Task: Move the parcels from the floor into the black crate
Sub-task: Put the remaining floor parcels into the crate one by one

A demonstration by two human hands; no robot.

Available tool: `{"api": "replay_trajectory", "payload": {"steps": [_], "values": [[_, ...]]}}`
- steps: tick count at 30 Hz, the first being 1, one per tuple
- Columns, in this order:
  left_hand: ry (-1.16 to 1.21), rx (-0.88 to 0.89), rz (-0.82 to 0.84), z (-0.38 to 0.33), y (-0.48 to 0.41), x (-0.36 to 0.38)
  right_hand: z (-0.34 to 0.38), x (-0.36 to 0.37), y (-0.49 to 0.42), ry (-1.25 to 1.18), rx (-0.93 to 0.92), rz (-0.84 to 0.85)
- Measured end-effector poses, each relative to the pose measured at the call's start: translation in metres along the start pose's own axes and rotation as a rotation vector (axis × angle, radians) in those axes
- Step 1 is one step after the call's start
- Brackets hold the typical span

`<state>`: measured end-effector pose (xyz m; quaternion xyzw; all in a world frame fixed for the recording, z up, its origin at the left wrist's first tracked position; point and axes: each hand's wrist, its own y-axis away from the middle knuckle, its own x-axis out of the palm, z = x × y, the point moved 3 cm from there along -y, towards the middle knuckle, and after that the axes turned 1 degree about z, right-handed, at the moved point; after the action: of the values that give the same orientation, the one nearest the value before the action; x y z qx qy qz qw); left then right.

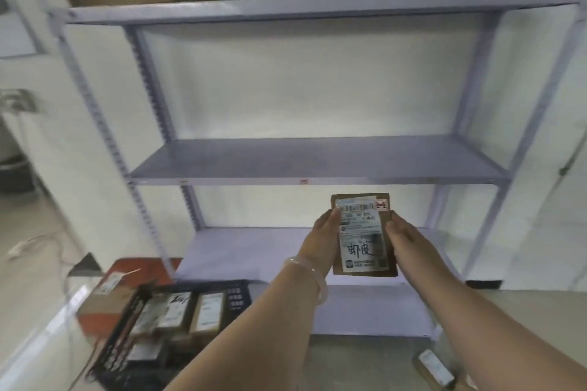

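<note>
I hold a small brown cardboard parcel [362, 232] with a white shipping label upright in front of the shelf. My left hand [322, 238] grips its left edge and my right hand [405, 240] grips its right edge. The black crate [133, 355] sits on the floor at lower left, with several labelled parcels [206, 311] standing inside it. Another small parcel [436, 368] lies on the floor at lower right, beneath my right forearm.
A grey metal shelf unit [317, 162] stands straight ahead against the white wall. A brown box [104, 292] rests on a red surface [95, 324] beside the crate. A cable [47, 244] lies on the floor at far left.
</note>
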<state>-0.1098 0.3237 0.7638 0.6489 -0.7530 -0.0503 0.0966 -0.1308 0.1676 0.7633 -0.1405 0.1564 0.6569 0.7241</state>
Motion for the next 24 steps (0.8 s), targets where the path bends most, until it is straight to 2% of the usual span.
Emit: {"api": "replay_trajectory", "payload": {"steps": [4, 7, 15, 19, 24], "values": [[-0.014, -0.074, -0.034, 0.021, 0.008, -0.076, 0.009, 0.077, 0.003, 0.046, 0.046, 0.067], [0.022, -0.102, -0.090, 0.045, 0.015, -0.161, 0.025, 0.163, 0.004, 0.062, 0.063, 0.118], [-0.004, -0.167, -0.100, 0.069, 0.016, -0.389, 0.058, 0.383, 0.000, -0.126, 0.225, 0.203], [-0.054, -0.231, -0.085, 0.091, 0.011, -0.447, 0.050, 0.447, -0.009, -0.168, 0.311, 0.259], [-0.012, -0.400, -0.080, 0.148, -0.014, -0.473, 0.004, 0.480, -0.024, -0.119, 0.450, 0.264]]}}
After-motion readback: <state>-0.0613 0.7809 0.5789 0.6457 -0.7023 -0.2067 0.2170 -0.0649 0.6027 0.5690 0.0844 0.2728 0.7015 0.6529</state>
